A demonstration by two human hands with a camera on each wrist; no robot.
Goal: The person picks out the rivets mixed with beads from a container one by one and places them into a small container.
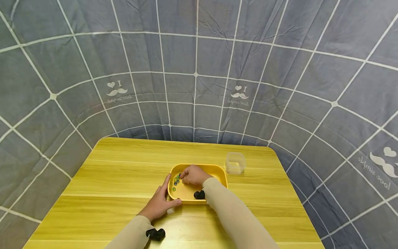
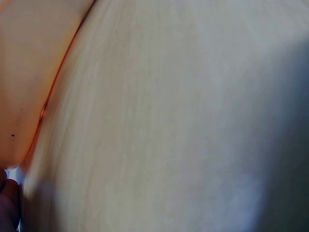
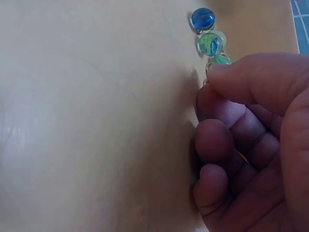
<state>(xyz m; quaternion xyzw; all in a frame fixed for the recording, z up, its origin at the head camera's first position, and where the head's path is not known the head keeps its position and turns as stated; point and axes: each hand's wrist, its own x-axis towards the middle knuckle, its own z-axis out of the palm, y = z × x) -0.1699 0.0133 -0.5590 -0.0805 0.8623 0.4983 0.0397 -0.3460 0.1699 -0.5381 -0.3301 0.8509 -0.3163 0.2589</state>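
Note:
A yellow tray (image 1: 199,201) sits on the table, with several glass marbles (image 1: 176,181) inside at its left end. My right hand (image 1: 194,175) reaches into the tray, fingers bent. Its thumb and index finger pinch at a marble, largely hidden by the fingertips. Beyond the thumb in the right wrist view, a blue marble (image 3: 203,18) and a green-and-blue marble (image 3: 211,43) lie in a row. Spread around the tray's near left corner, my left hand (image 1: 159,204) rests its fingers along the left wall and its thumb along the front wall.
A clear plastic box (image 1: 235,163) stands right of the tray, toward the back. The wooden table (image 1: 124,173) extends on all sides of the tray. A grey checked curtain (image 1: 180,86) hangs behind it and at both sides.

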